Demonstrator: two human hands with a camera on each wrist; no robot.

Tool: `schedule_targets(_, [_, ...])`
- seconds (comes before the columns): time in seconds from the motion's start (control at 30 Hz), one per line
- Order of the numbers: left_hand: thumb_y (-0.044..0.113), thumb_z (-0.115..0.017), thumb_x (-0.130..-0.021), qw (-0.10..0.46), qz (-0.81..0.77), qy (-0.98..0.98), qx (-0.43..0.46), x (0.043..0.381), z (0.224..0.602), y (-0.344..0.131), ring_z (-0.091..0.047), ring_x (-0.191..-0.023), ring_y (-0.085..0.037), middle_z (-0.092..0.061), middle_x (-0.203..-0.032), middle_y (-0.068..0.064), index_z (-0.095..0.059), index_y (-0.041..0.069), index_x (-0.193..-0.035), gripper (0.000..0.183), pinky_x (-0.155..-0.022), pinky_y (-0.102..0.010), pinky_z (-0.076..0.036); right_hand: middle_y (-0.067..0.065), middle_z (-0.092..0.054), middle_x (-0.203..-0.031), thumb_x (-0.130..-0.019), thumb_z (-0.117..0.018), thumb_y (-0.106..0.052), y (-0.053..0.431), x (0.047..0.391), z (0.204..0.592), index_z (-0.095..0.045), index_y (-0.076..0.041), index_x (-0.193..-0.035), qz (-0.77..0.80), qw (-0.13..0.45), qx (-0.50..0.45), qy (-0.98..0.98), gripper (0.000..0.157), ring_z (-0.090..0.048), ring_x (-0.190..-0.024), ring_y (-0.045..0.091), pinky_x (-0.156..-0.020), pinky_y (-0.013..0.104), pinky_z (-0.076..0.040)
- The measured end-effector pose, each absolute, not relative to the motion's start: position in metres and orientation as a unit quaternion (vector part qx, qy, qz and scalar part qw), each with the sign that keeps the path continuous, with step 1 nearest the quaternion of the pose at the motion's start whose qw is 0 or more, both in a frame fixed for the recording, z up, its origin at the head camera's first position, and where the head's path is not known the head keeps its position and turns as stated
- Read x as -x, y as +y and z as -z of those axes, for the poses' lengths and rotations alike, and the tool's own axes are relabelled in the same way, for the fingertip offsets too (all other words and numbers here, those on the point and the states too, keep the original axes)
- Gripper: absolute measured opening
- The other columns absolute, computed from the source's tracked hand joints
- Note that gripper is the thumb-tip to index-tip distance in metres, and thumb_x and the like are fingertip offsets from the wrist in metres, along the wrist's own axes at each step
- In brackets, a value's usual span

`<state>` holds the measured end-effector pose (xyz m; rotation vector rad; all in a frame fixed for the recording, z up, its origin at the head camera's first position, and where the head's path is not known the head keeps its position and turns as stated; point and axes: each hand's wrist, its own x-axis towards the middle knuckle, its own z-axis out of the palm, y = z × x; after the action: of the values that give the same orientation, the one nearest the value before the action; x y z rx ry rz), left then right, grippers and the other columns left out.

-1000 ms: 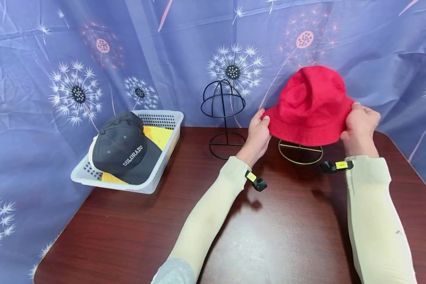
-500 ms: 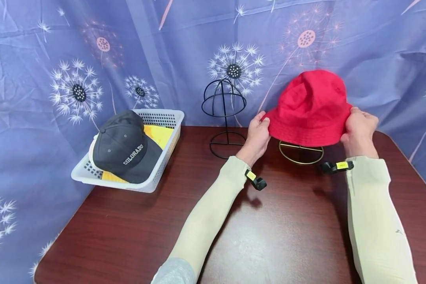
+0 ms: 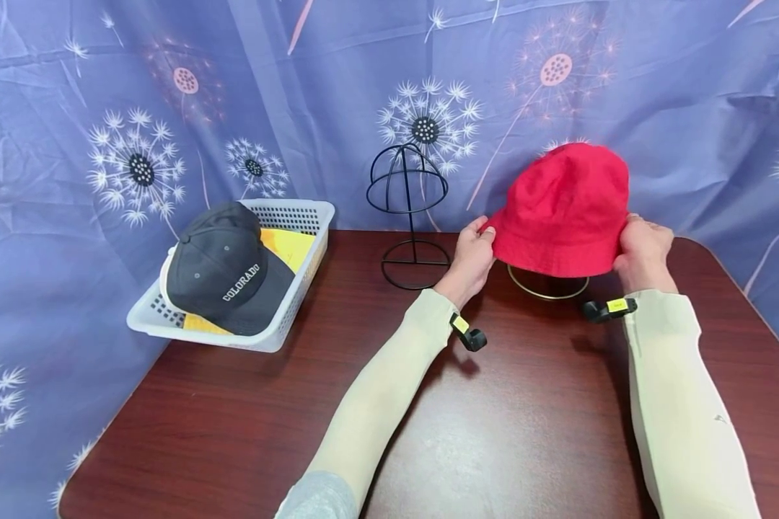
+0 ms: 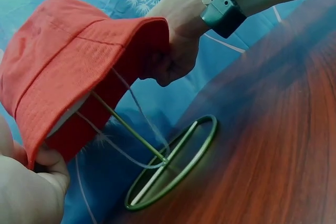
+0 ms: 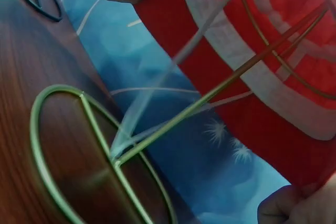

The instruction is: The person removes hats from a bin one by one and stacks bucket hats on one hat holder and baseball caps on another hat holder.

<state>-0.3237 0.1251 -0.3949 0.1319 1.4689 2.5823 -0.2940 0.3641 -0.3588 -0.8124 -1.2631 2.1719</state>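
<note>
A red bucket hat point(image 3: 568, 209) sits over the top of a gold wire hat stand point(image 3: 548, 294), whose ring base stands on the table. My left hand point(image 3: 472, 254) pinches the brim on the left side, thumb and fingers about its edge. On the right side my right hand point(image 3: 645, 249) grips the brim too. In the right wrist view the hat's inside point(image 5: 231, 40) shows, with the stand's gold rod point(image 5: 210, 95) running up into it. A pale strap or cord point(image 4: 139, 108) hangs from the hat down to the stand's base in the left wrist view.
A black wire hat stand point(image 3: 410, 213) stands bare to the left of my left hand. Farther left, a white basket point(image 3: 318, 216) holds a dark Colorado cap point(image 3: 217, 270), another white-edged item and something yellow point(image 3: 288, 249). A blue dandelion-print curtain point(image 3: 344, 108) hangs behind the brown table point(image 3: 234, 432).
The red bucket hat has come down lower over the gold stand. Both hands moved down with it, the right hand also slightly to the left, each still holding the brim.
</note>
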Motion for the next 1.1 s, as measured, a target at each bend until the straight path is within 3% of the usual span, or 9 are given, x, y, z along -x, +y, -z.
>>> schedule_targets(0.37, [0.003, -0.047, -0.111, 0.094, -0.862, 0.497, -0.035, 0.3261, 0.4036, 0.1275, -0.053, -0.139, -0.033, -0.056, -0.142, -0.017, -0.037, -0.007, -0.159, 0.05, -0.117, -0.051, -0.044, -0.003, -0.052, -0.073, -0.101, -0.06, -0.007, 0.3631, 0.2922, 0.3645, -0.057, -0.006, -0.068, -0.797, 0.237, 0.305, -0.464, 0.033, -0.05, -0.075, 0.011, -0.06, 0.016, -0.047])
schedule_targets(0.73, [0.002, -0.045, -0.111, 0.085, -0.865, 0.491, -0.048, 0.326, 0.4019, 0.1255, -0.057, -0.134, -0.031, -0.059, -0.137, -0.017, -0.041, -0.005, -0.157, 0.046, -0.115, -0.05, -0.046, -0.002, -0.054, -0.085, -0.103, -0.059, -0.009, 0.3601, 0.2904, 0.3627, -0.061, -0.007, -0.071, -0.785, 0.237, 0.307, -0.483, 0.032, -0.05, -0.08, 0.01, -0.062, 0.014, -0.047])
schedule_targets(1.1, [0.004, -0.048, -0.111, 0.077, -0.863, 0.497, -0.041, 0.3251, 0.4034, 0.1226, -0.061, -0.125, -0.029, -0.059, -0.125, -0.011, -0.04, -0.004, -0.157, 0.047, -0.112, -0.051, -0.049, -0.003, -0.054, -0.092, -0.105, -0.059, -0.012, 0.3577, 0.2908, 0.3619, -0.061, -0.008, -0.08, -0.782, 0.226, 0.32, -0.484, 0.025, -0.052, -0.082, 0.008, -0.065, 0.013, -0.048])
